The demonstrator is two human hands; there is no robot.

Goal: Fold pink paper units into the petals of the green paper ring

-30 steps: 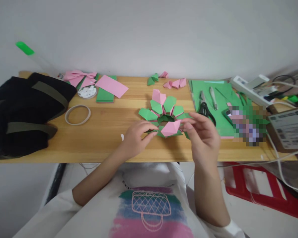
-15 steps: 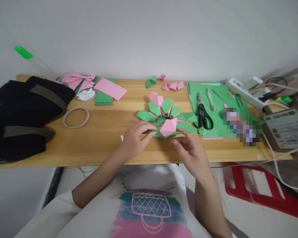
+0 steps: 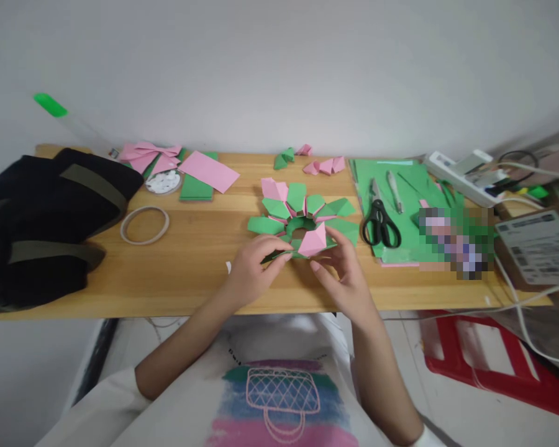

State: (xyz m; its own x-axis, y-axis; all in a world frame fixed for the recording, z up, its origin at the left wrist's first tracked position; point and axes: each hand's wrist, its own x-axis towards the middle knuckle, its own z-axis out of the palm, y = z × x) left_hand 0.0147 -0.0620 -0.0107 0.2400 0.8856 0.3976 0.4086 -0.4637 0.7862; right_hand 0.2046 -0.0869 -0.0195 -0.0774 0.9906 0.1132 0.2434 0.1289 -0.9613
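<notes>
A folded paper flower (image 3: 296, 197) with green outer petals and two pink petals lies at mid-table, a round gap at its centre. My left hand (image 3: 256, 261) pinches a green petal at its near left edge between thumb and fingers. On the near right side, my right hand (image 3: 345, 273) has its index finger against the flower's edge beside the near pink petal (image 3: 313, 241), with the thumb beneath. The right hand's other fingers are curled and partly hidden. Loose folded pink pieces (image 3: 326, 166) and a folded green piece (image 3: 284, 158) lie behind the flower.
Scissors (image 3: 379, 225) and a craft knife (image 3: 394, 191) lie on green paper sheets (image 3: 400, 253) to the right. A tape roll (image 3: 144, 225), pink paper (image 3: 209, 171) and a black cloth item (image 3: 60, 217) are at left. A power strip (image 3: 463, 180) and cardboard box (image 3: 535, 248) stand far right.
The flower has turned and shifted slightly left, its central gap now showing more. My right hand has moved left along with it, while my left hand keeps its pinch at the near left edge.
</notes>
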